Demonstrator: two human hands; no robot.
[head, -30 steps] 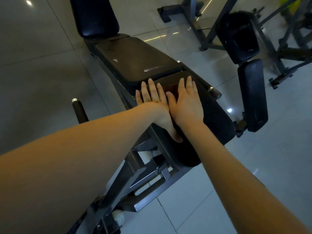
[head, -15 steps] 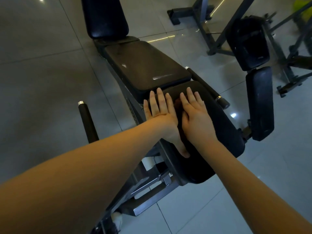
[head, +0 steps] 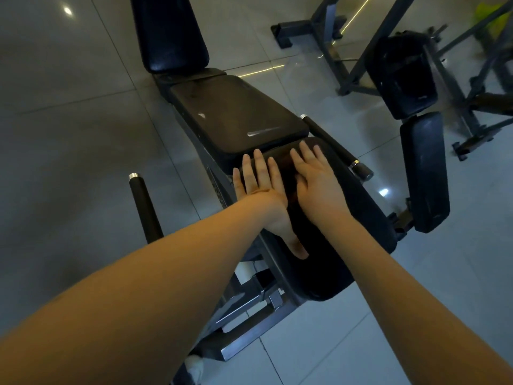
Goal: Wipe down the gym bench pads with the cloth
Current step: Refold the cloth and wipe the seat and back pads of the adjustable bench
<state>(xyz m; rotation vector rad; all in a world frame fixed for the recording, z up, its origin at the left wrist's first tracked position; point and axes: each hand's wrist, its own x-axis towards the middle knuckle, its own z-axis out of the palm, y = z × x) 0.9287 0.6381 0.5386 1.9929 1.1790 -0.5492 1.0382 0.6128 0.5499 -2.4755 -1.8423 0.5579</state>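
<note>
At frame centre, the left hand (head: 261, 187) lay flat with fingers straight, pressing the dark brown cloth (head: 286, 165) onto the bench's near pad (head: 363, 218). Just right of it, the right hand (head: 319, 184) pressed the same cloth, fingers likewise extended and slightly spread.

The left hand (head: 259, 187) and right hand (head: 317, 186) press flat, fingers straight, side by side on a dark cloth (head: 286, 166) over the near pad (head: 366, 215). The middle pad (head: 236, 115) and far pad (head: 169, 31) stretch beyond them.
</note>
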